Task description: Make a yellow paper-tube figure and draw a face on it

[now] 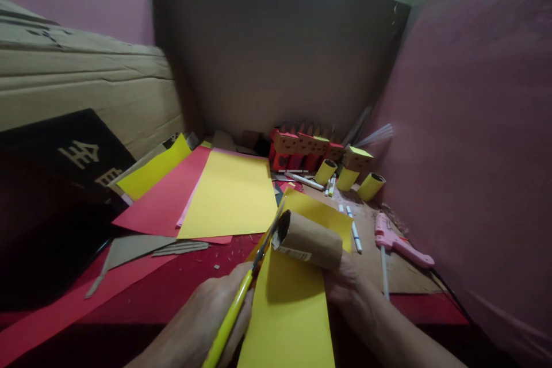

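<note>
My left hand is closed around a pair of scissors with yellow handles, its blades pointing up and away from me. The blades lie along the left edge of a long yellow paper strip, close to the tube's open end; whether they are cutting is hard to tell. A brown cardboard tube rests across the strip, tilted, with a barcode label on its side. My right hand grips the tube's right end, its fingers mostly hidden behind the tube and paper.
Yellow and red sheets lie at left, beside cardboard scraps. A pink glue gun sits on cardboard at right. Behind stand yellow-wrapped tubes, markers and several red figures with cardboard faces.
</note>
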{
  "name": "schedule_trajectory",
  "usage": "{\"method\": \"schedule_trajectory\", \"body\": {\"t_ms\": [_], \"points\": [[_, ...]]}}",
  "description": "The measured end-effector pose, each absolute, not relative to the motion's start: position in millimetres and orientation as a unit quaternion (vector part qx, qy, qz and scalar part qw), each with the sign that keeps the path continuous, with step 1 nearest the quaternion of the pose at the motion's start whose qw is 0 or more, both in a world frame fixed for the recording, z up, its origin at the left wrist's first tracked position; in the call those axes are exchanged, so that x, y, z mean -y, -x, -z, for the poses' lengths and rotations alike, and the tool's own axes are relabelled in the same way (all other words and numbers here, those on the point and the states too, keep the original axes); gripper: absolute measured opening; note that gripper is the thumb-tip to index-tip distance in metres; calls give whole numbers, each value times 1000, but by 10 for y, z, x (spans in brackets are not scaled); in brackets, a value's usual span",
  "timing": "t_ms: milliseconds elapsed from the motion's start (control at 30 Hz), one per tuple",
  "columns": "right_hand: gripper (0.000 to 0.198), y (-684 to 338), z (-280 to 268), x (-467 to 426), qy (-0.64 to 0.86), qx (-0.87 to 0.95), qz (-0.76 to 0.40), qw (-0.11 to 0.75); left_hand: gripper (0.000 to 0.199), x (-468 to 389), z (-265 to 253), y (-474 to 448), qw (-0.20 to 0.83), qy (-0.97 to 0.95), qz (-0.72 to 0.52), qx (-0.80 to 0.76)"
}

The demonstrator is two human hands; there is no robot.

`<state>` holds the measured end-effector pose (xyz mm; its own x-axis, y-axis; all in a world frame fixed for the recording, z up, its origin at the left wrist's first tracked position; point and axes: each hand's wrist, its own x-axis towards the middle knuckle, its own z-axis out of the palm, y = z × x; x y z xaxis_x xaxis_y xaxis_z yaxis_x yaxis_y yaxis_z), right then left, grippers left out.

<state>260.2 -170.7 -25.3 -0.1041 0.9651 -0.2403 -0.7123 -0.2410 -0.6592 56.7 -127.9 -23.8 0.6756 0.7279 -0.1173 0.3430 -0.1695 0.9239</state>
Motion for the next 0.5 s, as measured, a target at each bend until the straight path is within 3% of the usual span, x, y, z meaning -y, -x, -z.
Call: {"method": "schedule_trajectory", "body": {"t_ms": [500], "points": [[44, -2672, 279, 1696, 323, 210, -721, 576, 33, 1214, 298, -668, 565, -727, -177, -347]]}}
